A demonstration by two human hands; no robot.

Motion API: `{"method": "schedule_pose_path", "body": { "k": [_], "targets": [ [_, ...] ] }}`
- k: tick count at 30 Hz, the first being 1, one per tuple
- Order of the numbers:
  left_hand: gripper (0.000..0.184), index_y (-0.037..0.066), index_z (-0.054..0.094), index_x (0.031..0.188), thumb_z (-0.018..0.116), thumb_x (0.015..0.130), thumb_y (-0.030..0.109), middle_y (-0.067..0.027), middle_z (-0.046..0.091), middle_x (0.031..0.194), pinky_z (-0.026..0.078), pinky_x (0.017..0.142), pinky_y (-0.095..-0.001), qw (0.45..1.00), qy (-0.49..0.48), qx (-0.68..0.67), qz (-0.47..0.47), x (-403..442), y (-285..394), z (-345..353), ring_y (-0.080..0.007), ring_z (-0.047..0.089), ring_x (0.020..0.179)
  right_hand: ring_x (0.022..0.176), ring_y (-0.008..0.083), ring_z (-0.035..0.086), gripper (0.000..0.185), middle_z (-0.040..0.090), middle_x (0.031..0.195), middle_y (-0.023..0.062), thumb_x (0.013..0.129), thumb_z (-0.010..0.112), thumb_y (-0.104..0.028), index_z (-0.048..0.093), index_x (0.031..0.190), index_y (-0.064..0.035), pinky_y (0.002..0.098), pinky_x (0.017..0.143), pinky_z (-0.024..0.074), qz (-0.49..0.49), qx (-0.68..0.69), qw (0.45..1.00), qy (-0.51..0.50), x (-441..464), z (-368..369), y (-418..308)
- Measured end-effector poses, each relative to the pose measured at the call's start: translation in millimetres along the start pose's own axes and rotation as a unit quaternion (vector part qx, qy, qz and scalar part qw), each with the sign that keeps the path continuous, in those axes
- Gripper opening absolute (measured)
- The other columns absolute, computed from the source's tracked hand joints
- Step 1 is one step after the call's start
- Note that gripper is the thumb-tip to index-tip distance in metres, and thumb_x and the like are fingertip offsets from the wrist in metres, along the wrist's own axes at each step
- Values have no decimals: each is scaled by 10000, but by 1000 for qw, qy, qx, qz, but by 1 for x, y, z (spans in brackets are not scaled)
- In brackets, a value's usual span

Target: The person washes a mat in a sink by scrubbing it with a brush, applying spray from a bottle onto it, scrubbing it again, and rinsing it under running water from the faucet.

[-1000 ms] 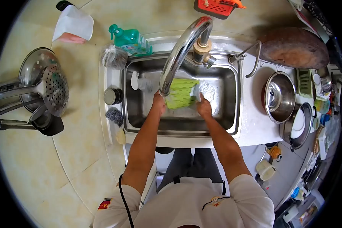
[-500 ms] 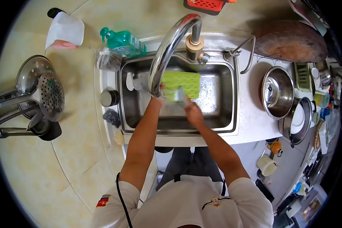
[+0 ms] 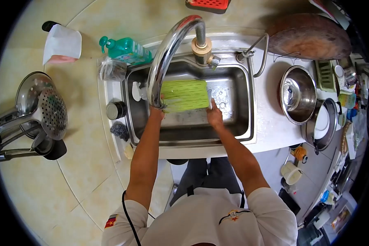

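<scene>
A lime-green slotted plastic piece [image 3: 186,96], perhaps a basket or tray, is in the steel sink [image 3: 233,127] under the curved faucet [image 3: 156,74]. My left hand [image 3: 156,112] is closed at its lower left edge, partly hidden by the faucet spout. Just past its right edge, my right hand [image 3: 214,115] is closed around a small whitish brush-like scrubber [image 3: 210,95]; its exact kind is hard to make out. A clear piece with a white tip [image 3: 136,91] is at the sink's left side.
A green pump bottle [image 3: 129,50], a bagged item [image 3: 112,69], a dark-lidded jar [image 3: 116,110] and a steel-wool scourer [image 3: 119,130] line the left and back rim. Ladles and a skimmer [image 3: 53,115] are at far left. Metal bowls [image 3: 298,95] and a round wooden board [image 3: 309,37] are at right.
My right hand, blurred over the green piece before, is now at its right edge with the whitish scrubber. The green piece's visible face looks wider. The whole view has shifted slightly.
</scene>
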State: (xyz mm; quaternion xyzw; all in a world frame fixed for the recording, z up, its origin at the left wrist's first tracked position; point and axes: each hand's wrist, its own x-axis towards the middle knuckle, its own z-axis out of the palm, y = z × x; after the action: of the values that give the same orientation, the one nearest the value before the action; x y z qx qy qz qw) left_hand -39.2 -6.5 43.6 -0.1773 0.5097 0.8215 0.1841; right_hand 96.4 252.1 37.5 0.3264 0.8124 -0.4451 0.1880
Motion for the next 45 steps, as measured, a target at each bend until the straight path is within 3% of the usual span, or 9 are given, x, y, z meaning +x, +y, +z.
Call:
{"method": "schedule_pose_path", "body": {
  "k": [9,15,19,21,24,27,34,37,45],
  "targets": [
    [369,55,576,1297,636,959,190,-18,643,1124,506,827,-300,990,20,131,46,-3,0,0,-127,597,994,811,170,648,662,697,1035,135,913,605,-101,338,1516,-56,320,776,524,-89,100,990,50,-7,19,11],
    [389,74,548,1353,609,977,156,11,636,1080,497,817,-264,986,-54,153,45,-25,-3,30,-96,587,949,1211,319,583,605,556,1343,256,946,610,-219,394,1505,-139,312,994,460,-271,59,958,78,-30,37,-55],
    [387,83,546,1359,601,981,144,21,637,1059,489,797,-240,980,30,193,27,-28,0,31,-81,586,916,1043,222,658,604,656,1170,200,950,605,-210,389,1506,-115,309,879,509,94,47,992,-63,1,-15,-49],
    [380,82,550,1353,602,985,161,18,637,1064,485,800,-245,979,-5,197,40,-18,-10,19,-80,580,929,937,174,655,595,688,1038,136,957,597,-183,386,1509,-112,303,827,513,-65,381,917,-104,17,49,-12],
    [389,44,564,1341,616,972,156,-7,641,1107,475,849,-264,974,-59,210,61,-6,-17,29,-99,578,966,802,112,573,591,654,916,36,960,585,-137,385,1515,-113,305,783,499,-330,94,925,162,2,74,-31],
    [399,60,558,1350,613,977,190,4,636,1099,461,849,-258,969,-85,233,17,-14,-7,43,-86,562,976,1072,191,619,608,656,1226,135,954,589,-148,370,1521,-139,292,942,464,6,303,952,-52,-13,19,-72],
    [422,73,538,1375,605,980,209,12,630,1124,452,901,-264,946,-91,308,-37,-38,13,57,-91,555,1015,1173,220,597,614,622,1318,158,958,593,-159,361,1526,-179,284,1009,434,-60,215,975,-13,-17,3,-48],
    [408,73,546,1362,602,983,212,8,635,1136,465,905,-270,956,-87,280,10,-28,5,43,-95,564,1025,737,138,606,603,642,1274,111,971,596,-179,363,1527,-200,285,661,506,-13,334,941,-44,-26,7,-38],
    [363,59,575,1291,651,958,181,-4,628,1119,477,875,-289,996,-21,83,41,11,-5,46,-117,575,976,1276,203,506,624,484,1467,180,940,589,-108,366,1521,-162,282,1031,397,-172,329,927,-45,-54,29,-17]
  ]
}}
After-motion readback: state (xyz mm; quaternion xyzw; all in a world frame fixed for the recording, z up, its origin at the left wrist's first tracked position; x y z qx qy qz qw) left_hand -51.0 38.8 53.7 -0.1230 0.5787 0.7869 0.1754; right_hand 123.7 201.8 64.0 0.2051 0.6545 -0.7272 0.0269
